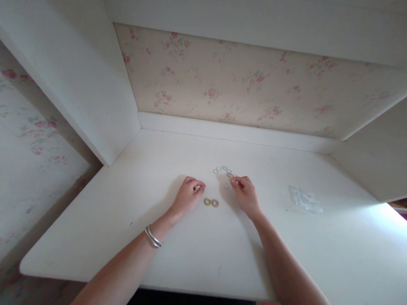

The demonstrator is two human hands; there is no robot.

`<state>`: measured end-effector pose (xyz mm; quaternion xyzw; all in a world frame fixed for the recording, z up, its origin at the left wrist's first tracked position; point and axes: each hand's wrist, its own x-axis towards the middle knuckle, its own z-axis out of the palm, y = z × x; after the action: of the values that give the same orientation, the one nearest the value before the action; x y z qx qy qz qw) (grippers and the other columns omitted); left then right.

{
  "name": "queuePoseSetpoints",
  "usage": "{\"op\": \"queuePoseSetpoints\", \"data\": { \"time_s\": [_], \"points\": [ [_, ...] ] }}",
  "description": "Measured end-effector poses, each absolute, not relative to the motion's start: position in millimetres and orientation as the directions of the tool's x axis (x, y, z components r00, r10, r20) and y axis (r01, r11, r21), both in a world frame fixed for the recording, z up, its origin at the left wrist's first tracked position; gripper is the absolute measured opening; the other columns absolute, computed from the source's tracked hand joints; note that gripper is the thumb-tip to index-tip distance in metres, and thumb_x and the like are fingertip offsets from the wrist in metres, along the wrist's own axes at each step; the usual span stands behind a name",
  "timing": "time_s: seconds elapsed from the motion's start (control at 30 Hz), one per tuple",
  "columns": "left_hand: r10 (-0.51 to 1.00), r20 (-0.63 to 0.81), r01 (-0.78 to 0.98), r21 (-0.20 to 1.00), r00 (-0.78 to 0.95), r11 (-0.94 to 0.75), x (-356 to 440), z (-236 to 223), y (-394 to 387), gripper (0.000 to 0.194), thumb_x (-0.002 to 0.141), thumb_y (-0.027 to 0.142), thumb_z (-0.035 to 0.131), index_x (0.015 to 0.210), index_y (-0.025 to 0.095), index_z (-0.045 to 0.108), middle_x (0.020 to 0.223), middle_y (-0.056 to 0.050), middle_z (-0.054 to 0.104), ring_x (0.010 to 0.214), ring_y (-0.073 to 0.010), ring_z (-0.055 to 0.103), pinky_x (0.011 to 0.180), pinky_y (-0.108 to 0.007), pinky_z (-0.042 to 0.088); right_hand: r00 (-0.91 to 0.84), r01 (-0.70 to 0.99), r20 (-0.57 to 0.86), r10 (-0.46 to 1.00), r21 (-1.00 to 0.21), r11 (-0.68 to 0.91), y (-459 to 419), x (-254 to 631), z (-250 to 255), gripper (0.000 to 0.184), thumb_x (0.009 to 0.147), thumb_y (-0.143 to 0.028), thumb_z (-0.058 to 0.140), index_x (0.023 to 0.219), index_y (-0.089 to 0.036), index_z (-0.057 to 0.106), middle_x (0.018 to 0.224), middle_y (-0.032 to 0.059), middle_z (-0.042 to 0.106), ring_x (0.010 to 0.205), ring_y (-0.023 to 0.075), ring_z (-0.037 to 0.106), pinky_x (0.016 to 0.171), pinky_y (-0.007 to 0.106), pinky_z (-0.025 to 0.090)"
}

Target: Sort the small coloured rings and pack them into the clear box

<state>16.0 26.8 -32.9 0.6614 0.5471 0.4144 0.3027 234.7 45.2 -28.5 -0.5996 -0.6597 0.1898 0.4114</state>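
Observation:
Both my hands rest on a white desk. My left hand, with silver bangles at the wrist, is curled with thumb and fingers pinched together on something too small to name. My right hand is also pinched, its fingertips at the edge of a cluster of several small pale rings. Between the hands lie two small rings side by side, one yellowish and one brownish.
A clear plastic bag lies on the desk to the right. White side panels close in the desk left and right, with floral wallpaper behind and a shelf overhead. The desk's front edge runs close to my body.

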Motion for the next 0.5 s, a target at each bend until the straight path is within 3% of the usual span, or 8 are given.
{"op": "queuePoseSetpoints", "data": {
  "time_s": [0.2,0.37,0.5],
  "points": [
    [0.977,0.204,0.473,0.856,0.059,-0.207,14,-32,27,0.017,0.083,0.027,0.054,0.087,0.02,0.069,0.092,-0.004,0.057,0.074,-0.0132,0.053,0.076,-0.03,0.047,-0.05,0.628,0.34,0.939,-0.72,0.295,12,227,-24,0.031,0.088,-0.044,0.045,0.084,-0.02,0.064,0.084,0.0058,0.056,0.076,0.0174,0.052,0.069,0.03,0.043],
    [0.977,0.204,0.488,0.847,0.064,-0.209,14,-31,27,0.017,0.083,0.027,0.054,0.087,0.019,0.069,0.092,-0.004,0.057,0.072,-0.0128,0.053,0.075,-0.029,0.047,-0.265,0.661,0.353,0.897,-0.611,0.436,-13,214,-28,0.027,0.093,-0.035,0.042,0.091,-0.022,0.065,0.087,0.0062,0.057,0.084,0.017,0.054,0.079,0.032,0.043],
    [0.974,0.213,0.49,0.843,0.07,-0.22,14,-30,26,0.017,0.083,0.026,0.054,0.087,0.019,0.069,0.091,-0.004,0.058,0.073,-0.0132,0.052,0.075,-0.029,0.047,-0.331,0.7,0.352,0.875,-0.53,0.478,-16,211,-30,0.027,0.093,-0.032,0.041,0.092,-0.022,0.066,0.086,0.0059,0.058,0.084,0.0166,0.054,0.079,0.031,0.042]
  ]
}}
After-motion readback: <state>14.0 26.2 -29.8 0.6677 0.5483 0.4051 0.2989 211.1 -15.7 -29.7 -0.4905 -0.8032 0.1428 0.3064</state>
